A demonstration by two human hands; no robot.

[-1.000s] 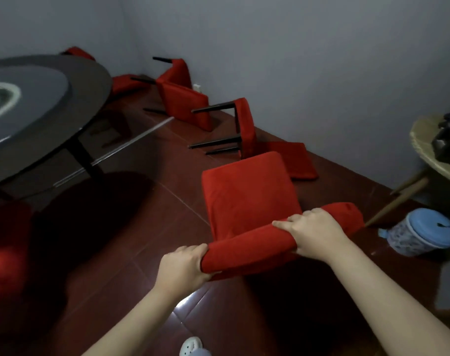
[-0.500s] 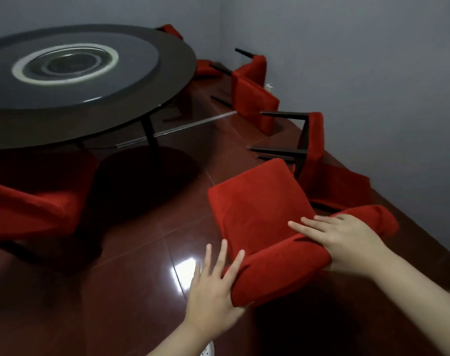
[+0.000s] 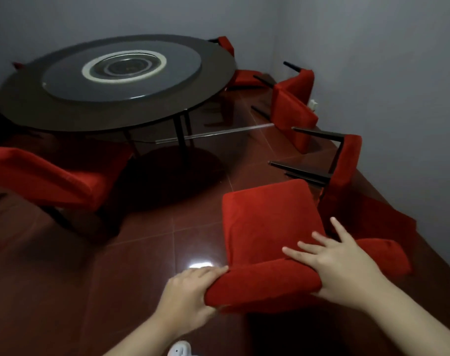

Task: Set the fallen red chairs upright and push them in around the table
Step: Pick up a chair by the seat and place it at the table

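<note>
Left hand [image 3: 185, 295] clamped on red chair [image 3: 267, 227] backrest end | right hand [image 3: 339, 265] flat, fingers spread

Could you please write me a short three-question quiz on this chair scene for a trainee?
1. True or false: the left hand grips the end of the near chair's backrest.
2. Is the right hand (a) fisted, (b) laid flat with fingers spread, or (c) off the chair?
3. The chair by the wall lies on its side; which way do its dark legs point?

Key: 1 true. 2 b. 3 toward the round table.
</note>
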